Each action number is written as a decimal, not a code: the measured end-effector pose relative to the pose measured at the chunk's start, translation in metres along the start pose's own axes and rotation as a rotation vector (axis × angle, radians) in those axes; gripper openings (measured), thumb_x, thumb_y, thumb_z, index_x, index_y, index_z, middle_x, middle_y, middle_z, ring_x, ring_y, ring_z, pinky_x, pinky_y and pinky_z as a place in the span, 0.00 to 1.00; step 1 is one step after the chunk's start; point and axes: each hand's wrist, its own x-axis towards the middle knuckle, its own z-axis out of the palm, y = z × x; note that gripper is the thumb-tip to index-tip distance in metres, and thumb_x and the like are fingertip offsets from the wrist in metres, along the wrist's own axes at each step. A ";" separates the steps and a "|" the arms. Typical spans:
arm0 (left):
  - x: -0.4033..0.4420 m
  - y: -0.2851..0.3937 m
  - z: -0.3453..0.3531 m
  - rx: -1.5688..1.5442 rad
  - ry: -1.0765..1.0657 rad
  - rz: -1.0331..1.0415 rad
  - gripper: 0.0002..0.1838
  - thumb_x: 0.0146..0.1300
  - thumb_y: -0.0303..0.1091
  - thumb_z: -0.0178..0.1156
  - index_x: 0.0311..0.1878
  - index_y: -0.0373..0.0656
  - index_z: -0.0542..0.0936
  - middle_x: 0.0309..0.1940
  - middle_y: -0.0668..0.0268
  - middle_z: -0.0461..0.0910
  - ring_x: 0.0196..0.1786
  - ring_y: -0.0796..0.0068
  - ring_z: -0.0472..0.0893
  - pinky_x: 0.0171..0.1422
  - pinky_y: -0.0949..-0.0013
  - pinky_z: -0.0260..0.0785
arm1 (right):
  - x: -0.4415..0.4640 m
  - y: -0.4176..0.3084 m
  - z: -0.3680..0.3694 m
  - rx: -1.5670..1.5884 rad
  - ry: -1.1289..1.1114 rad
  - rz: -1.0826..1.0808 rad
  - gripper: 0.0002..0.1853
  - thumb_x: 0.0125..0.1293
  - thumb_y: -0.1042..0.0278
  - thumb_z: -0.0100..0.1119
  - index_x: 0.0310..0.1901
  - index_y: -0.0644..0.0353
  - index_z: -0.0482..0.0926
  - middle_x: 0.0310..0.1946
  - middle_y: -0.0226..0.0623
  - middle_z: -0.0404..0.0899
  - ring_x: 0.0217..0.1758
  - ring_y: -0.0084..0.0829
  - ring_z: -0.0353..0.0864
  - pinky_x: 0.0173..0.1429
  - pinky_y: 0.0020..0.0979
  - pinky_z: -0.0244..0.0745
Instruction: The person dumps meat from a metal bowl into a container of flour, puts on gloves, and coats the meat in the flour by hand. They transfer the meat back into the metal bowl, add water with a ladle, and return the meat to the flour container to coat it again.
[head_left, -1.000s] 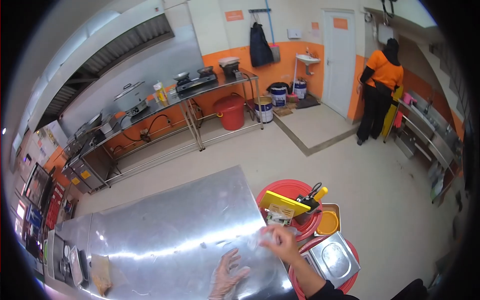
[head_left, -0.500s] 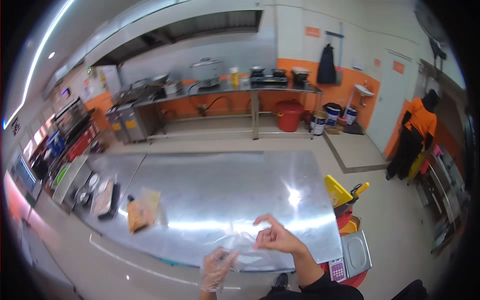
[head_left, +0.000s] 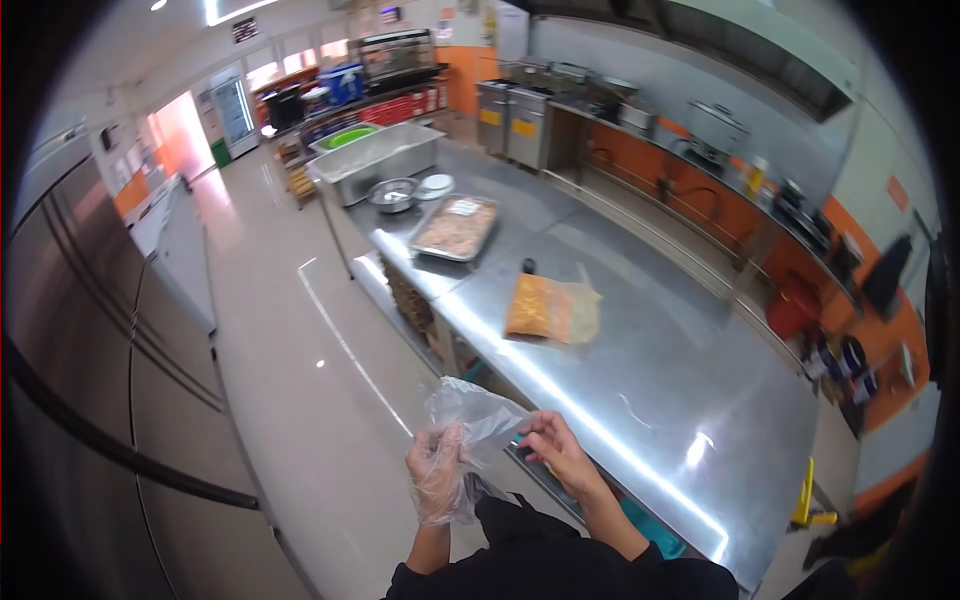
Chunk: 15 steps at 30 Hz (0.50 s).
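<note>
My left hand (head_left: pixel 437 470), in a clear disposable plastic glove, is closed on a second, loose plastic glove (head_left: pixel 475 412). This loose glove spreads out crumpled and see-through between my hands, above the table's near edge. My right hand (head_left: pixel 562 455) is bare, its fingers curled in at the glove's right edge and seeming to pinch it. Beyond my hands, a bag of orange-yellow food (head_left: pixel 540 308) lies on the steel table (head_left: pixel 650 330). Farther left stands a tray of pale, minced-looking food (head_left: pixel 455 228) under a clear cover.
At the table's far left end are a metal bowl (head_left: pixel 393 195), white lids (head_left: pixel 436 186) and a large steel pan (head_left: pixel 375 160). A steel refrigerator (head_left: pixel 80 400) stands to my left. Cooking equipment lines the counter along the back wall.
My view has swung left, bringing the refrigerator and far end of the room into sight. The loose glove now spreads higher between my hands, and my right fingers have curled in at its edge.
</note>
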 end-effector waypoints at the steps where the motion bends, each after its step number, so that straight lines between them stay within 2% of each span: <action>1: 0.013 0.004 -0.007 -0.023 0.026 -0.021 0.05 0.60 0.29 0.60 0.32 0.39 0.75 0.20 0.71 0.74 0.21 0.86 0.70 0.27 0.82 0.62 | 0.028 0.007 0.015 -0.022 0.033 -0.075 0.21 0.62 0.61 0.59 0.52 0.63 0.72 0.47 0.37 0.75 0.49 0.22 0.71 0.52 0.26 0.67; 4: 0.070 0.008 -0.041 -0.046 0.113 0.012 0.06 0.60 0.30 0.60 0.32 0.39 0.75 0.21 0.71 0.74 0.22 0.86 0.71 0.28 0.81 0.63 | 0.108 0.017 0.041 0.049 -0.328 0.073 0.18 0.63 0.61 0.58 0.49 0.65 0.73 0.42 0.34 0.77 0.44 0.23 0.74 0.51 0.28 0.68; 5: 0.092 0.009 -0.051 -0.043 0.143 0.041 0.06 0.60 0.30 0.61 0.33 0.39 0.75 0.21 0.71 0.75 0.22 0.86 0.71 0.28 0.81 0.63 | 0.134 0.024 0.052 0.062 -0.372 0.066 0.14 0.63 0.65 0.58 0.46 0.65 0.75 0.36 0.31 0.79 0.39 0.22 0.76 0.47 0.24 0.70; 8: 0.158 0.026 -0.080 0.078 0.283 0.093 0.07 0.60 0.31 0.61 0.34 0.38 0.75 0.23 0.70 0.75 0.25 0.85 0.73 0.30 0.82 0.65 | 0.208 0.025 0.103 0.107 -0.338 0.053 0.10 0.63 0.69 0.57 0.43 0.65 0.76 0.34 0.31 0.79 0.36 0.20 0.77 0.44 0.20 0.70; 9: 0.179 0.030 -0.091 0.110 0.306 0.135 0.07 0.60 0.30 0.61 0.34 0.38 0.75 0.24 0.70 0.76 0.26 0.85 0.74 0.31 0.81 0.66 | 0.230 0.015 0.128 0.139 -0.342 0.039 0.14 0.60 0.74 0.60 0.48 0.61 0.72 0.34 0.30 0.77 0.36 0.18 0.75 0.42 0.17 0.69; 12: 0.237 0.045 -0.130 0.171 0.360 0.243 0.08 0.59 0.28 0.61 0.39 0.37 0.74 0.28 0.70 0.77 0.29 0.85 0.75 0.33 0.81 0.68 | 0.290 0.000 0.185 0.185 -0.433 -0.042 0.25 0.55 0.82 0.61 0.55 0.59 0.66 0.42 0.33 0.74 0.43 0.19 0.74 0.46 0.19 0.71; 13: 0.252 0.051 -0.141 0.152 0.375 0.270 0.09 0.59 0.27 0.61 0.41 0.37 0.74 0.29 0.69 0.77 0.31 0.84 0.75 0.33 0.80 0.68 | 0.312 0.005 0.200 0.218 -0.496 -0.063 0.37 0.51 0.87 0.61 0.62 0.55 0.57 0.51 0.38 0.68 0.49 0.26 0.72 0.51 0.26 0.72; 15: 0.271 0.055 -0.161 0.127 0.418 0.284 0.14 0.58 0.26 0.62 0.46 0.37 0.73 0.34 0.68 0.77 0.33 0.84 0.76 0.34 0.80 0.70 | 0.333 0.003 0.231 0.311 -0.465 0.045 0.41 0.50 0.88 0.61 0.65 0.53 0.54 0.53 0.42 0.66 0.51 0.33 0.72 0.54 0.33 0.71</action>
